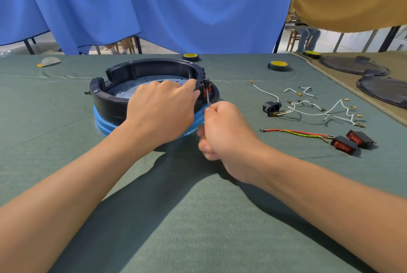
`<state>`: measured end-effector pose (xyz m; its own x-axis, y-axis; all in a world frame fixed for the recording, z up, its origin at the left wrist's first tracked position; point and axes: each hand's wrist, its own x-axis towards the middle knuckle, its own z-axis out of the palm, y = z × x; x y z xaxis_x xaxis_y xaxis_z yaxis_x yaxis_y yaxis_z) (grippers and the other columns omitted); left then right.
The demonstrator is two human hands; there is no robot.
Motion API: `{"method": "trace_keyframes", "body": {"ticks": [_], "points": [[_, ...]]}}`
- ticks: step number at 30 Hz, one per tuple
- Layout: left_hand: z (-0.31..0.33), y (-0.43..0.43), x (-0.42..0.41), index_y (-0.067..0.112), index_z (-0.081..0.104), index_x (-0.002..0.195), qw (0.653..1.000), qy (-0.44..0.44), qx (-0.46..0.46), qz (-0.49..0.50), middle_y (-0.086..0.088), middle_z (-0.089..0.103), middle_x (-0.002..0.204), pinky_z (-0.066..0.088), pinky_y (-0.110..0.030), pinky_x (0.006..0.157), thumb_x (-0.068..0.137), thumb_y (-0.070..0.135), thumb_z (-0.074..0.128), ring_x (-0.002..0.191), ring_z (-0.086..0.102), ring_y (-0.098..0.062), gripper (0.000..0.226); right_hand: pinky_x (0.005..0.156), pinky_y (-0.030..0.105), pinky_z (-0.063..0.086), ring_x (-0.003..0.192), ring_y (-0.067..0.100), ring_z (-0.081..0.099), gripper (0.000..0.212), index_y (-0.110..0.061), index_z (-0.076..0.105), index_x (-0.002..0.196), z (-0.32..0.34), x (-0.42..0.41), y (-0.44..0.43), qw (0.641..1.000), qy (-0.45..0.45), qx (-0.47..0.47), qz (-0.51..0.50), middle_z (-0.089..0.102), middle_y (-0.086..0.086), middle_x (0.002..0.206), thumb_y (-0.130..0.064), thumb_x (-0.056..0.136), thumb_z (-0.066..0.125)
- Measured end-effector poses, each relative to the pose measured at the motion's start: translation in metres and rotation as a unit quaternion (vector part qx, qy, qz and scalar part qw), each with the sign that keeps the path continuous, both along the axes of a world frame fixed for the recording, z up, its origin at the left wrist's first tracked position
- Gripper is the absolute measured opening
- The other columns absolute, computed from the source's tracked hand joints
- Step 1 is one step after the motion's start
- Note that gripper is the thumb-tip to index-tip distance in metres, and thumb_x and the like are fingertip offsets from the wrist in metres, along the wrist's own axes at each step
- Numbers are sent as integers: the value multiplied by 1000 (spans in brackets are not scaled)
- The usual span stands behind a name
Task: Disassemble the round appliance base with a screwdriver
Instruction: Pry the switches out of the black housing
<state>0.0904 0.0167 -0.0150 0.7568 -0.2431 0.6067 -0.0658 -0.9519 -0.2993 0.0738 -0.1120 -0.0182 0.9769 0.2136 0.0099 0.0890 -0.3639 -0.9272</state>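
Note:
The round appliance base (110, 98), a black ring over a blue lower band, sits upside down on the green cloth at centre left. My left hand (160, 109) lies over its near right rim, fingers curled onto the rim beside a red switch (208, 91) set in the wall. My right hand (222, 131) grips a screwdriver (208, 98); its thin shaft points up at the switch. The handle is mostly hidden in my fist.
To the right lie loose white wires (308, 107), a black power socket (272, 107), a red and yellow-green wire (295, 133) and two red rocker switches (352, 141). Yellow tape rolls (278, 65) sit further back. Black covers (383, 89) lie far right.

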Motion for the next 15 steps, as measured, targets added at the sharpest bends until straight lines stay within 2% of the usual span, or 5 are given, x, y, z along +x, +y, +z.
{"method": "trace_keyframes", "body": {"ticks": [1, 4, 7, 11, 15], "points": [[1, 1, 0, 17, 50, 96, 1000, 8, -9, -6, -3, 61, 70, 13, -29, 46, 102, 37, 26, 56, 42, -29, 32, 46, 34, 41, 63, 22, 43, 23, -8, 40, 76, 1, -1, 2, 999, 22, 24, 8, 47, 19, 91, -1, 97, 32], [4, 4, 2, 18, 52, 106, 999, 27, -20, -13, -2, 55, 69, 12, -29, 46, 101, 37, 25, 60, 43, -28, 33, 33, 18, 26, 44, 17, 36, 16, -9, 42, 90, 8, -5, 10, 984, 102, 147, -12, 45, 13, 87, -5, 95, 27], [6, 6, 3, 19, 50, 103, 998, 50, -34, -13, 0, 43, 63, 14, -30, 46, 101, 39, 25, 62, 46, -29, 31, 31, 15, 25, 43, 17, 39, 16, -9, 41, 100, 7, -5, 19, 979, 102, 178, -17, 45, 11, 79, -4, 94, 27], [7, 7, 3, 22, 50, 110, 997, 50, -49, -28, -6, 56, 75, 18, -32, 47, 102, 39, 27, 68, 52, -32, 30, 31, 14, 24, 41, 15, 37, 16, -10, 41, 94, 5, -5, 17, 971, 120, 205, -21, 45, 11, 77, -12, 100, 26], [5, 6, 1, 21, 52, 114, 998, 37, -38, -30, -3, 54, 71, 13, -29, 46, 102, 39, 24, 61, 44, -28, 35, 33, 13, 18, 32, 8, 26, 21, -10, 40, 90, 1, -6, 5, 957, 152, 246, -13, 41, 10, 74, -15, 103, 24]]}}
